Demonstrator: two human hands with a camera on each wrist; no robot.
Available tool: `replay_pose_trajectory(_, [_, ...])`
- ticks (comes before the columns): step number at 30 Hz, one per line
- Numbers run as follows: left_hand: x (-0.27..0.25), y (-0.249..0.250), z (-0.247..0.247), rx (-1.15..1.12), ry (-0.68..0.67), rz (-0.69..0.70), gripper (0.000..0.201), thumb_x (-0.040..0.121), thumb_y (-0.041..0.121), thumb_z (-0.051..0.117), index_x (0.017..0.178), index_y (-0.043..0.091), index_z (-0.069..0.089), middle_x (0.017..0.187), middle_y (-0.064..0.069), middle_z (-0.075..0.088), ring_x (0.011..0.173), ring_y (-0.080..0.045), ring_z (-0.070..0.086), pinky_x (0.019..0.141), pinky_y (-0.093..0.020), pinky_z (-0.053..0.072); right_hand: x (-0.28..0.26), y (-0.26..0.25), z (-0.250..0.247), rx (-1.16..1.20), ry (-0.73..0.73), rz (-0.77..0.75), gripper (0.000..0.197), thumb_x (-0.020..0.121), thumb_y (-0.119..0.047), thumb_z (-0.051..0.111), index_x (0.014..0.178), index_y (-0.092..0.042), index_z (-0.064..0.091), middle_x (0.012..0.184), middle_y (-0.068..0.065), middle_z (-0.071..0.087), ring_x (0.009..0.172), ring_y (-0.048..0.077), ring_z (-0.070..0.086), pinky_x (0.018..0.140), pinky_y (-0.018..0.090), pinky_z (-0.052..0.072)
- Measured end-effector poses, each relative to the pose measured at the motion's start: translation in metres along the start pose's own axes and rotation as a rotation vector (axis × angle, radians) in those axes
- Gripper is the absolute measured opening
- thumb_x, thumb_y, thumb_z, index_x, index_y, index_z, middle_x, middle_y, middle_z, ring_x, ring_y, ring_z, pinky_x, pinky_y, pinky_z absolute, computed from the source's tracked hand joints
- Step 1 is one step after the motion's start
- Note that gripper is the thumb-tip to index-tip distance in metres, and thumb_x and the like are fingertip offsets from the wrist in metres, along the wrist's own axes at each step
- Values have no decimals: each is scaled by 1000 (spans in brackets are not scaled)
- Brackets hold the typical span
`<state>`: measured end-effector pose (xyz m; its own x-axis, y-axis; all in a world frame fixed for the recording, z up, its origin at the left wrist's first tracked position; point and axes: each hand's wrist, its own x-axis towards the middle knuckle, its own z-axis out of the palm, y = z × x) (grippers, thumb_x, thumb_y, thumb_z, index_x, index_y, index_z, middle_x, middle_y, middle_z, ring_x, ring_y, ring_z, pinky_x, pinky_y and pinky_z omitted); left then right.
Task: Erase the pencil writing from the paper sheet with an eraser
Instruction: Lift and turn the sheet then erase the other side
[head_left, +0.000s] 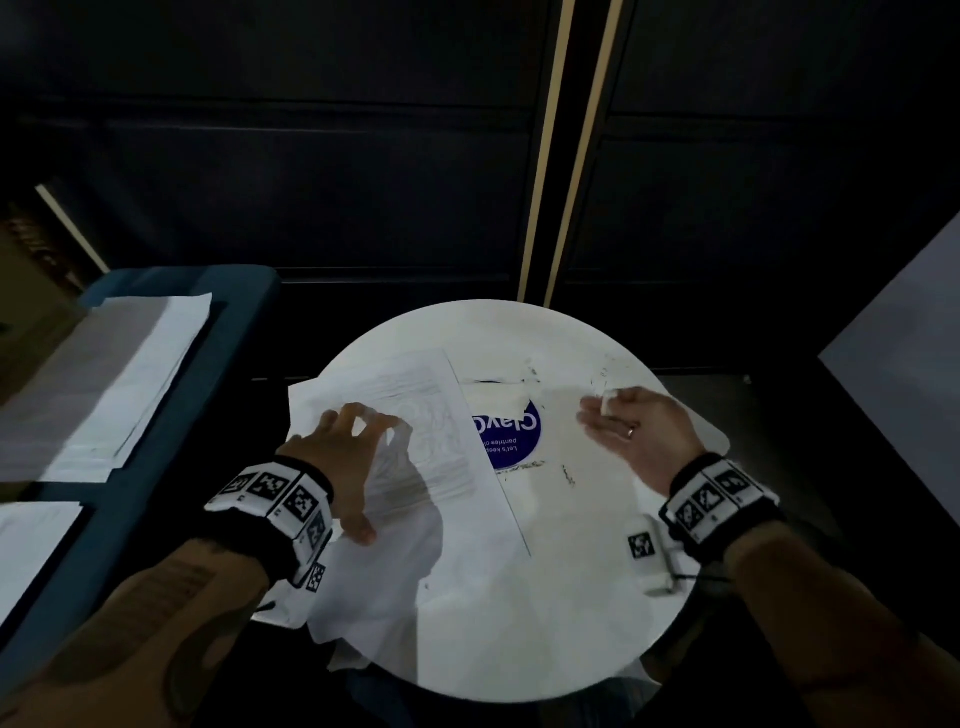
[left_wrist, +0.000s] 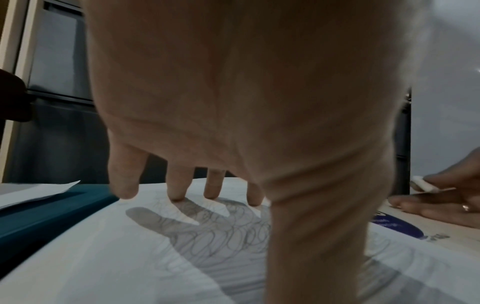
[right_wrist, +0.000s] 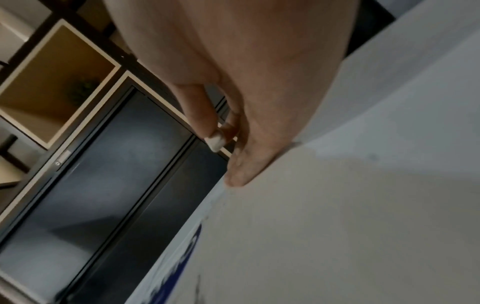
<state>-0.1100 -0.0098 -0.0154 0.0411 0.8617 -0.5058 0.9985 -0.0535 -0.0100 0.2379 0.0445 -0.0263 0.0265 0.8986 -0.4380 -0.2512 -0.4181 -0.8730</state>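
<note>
- Nearest the head camera, two forearms with marker-printed wristbands are seen reaching over a round white table (head_left: 597, 597).
- On the left half of the table a paper sheet (head_left: 467, 499) is laid, with looping pencil scribbles (left_wrist: 228, 232) visible across it.
- The sheet is pressed down by the left hand (head_left: 343, 462): its grip is spread, fingers straight and apart, with the fingertips (left_wrist: 179, 196) planted on the paper and the thumb set down nearer the wrist.
- A small white eraser (head_left: 607, 404) is pinched in the right hand (head_left: 639, 436) between thumb and forefinger; the other fingers are extended loosely, and a ring is worn on one of them.
- The eraser is held to the right of the sheet, well apart from it, above bare table; it is not in contact with the paper.
- Between sheet and right hand, a blue round sticker (head_left: 514, 441) with white lettering is partly covered by the sheet's edge.
- Dark crumbs and smudges (head_left: 569, 475) are scattered on the table near the sticker.
- To the left, more sheets (head_left: 104, 379) are stacked on a teal seat (head_left: 171, 431).
</note>
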Motion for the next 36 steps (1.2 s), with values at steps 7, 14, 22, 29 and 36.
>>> replay_pose_trajectory(7, [5, -6, 3, -54, -35, 17, 147, 55, 43, 102, 162, 41, 1, 162, 6, -7, 159, -25, 0, 109, -54, 49, -50, 42, 60, 53, -293, 192, 13, 96, 9, 54, 93, -3, 58, 123, 32, 68, 112, 42, 69, 108, 50, 50])
replay_pose_trajectory(14, [1, -15, 1, 46, -74, 49, 150, 61, 41, 100, 162, 40, -11, 163, 8, -18, 159, -19, -1, 114, -55, 44, -19, 33, 60, -8, 30, -71, 12, 96, 10, 53, 97, -1, 58, 120, 19, 72, 118, 30, 68, 109, 45, 49])
replay_pose_trajectory(22, [5, -12, 3, 53, -51, 56, 150, 57, 37, 102, 161, 37, -6, 159, 6, -14, 158, -23, 7, 110, -52, 49, -47, 58, 91, 157, -147, 93, 18, 94, 13, 51, 95, -5, 55, 119, 28, 71, 112, 38, 71, 102, 45, 54])
replay_pose_trajectory(29, [4, -15, 5, 29, -41, 58, 150, 58, 37, 101, 162, 39, -7, 158, 9, -17, 158, -19, 7, 107, -50, 52, -4, 31, 44, 208, 255, -150, 18, 97, 14, 46, 105, 4, 60, 107, 16, 68, 112, 31, 66, 103, 36, 53])
replay_pose_trajectory(36, [8, -10, 6, 37, -27, 39, 151, 52, 34, 104, 159, 38, -2, 157, 7, -14, 157, -23, 8, 104, -50, 54, -34, 57, 107, 285, -98, 70, 14, 96, 8, 54, 95, -6, 56, 118, 20, 74, 113, 33, 71, 102, 41, 54])
